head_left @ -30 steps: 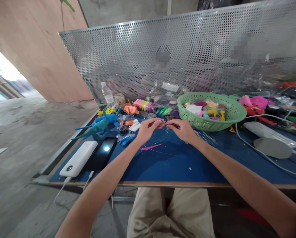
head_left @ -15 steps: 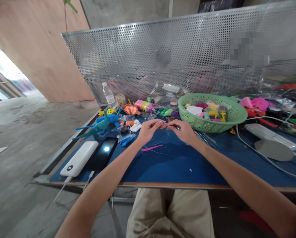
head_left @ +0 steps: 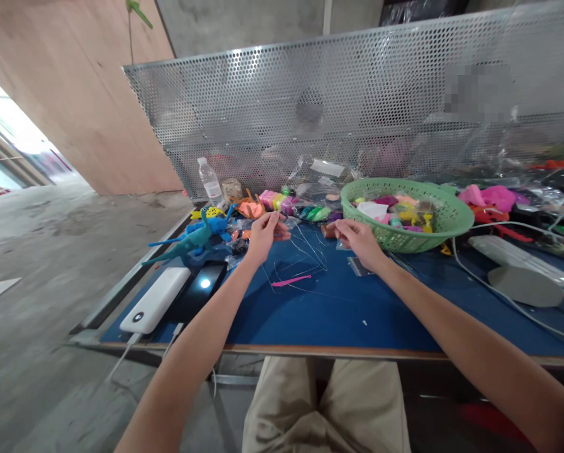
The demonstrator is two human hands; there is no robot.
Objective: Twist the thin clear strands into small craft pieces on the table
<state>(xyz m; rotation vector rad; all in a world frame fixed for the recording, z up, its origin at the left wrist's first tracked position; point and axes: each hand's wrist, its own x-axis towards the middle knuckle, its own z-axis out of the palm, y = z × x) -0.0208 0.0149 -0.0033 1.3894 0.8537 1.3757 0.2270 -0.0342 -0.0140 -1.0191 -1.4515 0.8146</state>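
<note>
- Left hand's [head_left: 264, 238] grip is half-curled; whether it pinches a strand, one cannot tell.
- Thin clear strands [head_left: 326, 269] loop between the hands above a slim pink plastic tool [head_left: 291, 281]; a sharp tug could snarl them.
- Right hand [head_left: 359, 242], fingers bunched, hold unclear, hovers beside a green perforated plastic basket [head_left: 400, 241]; an outward swing could jolt its rim.
- At left, a white rectangular power bank [head_left: 157, 299] lies near the edge of the blue tabletop [head_left: 310, 321].
- Open room spreads between the forearms, down to the front edge.
</note>
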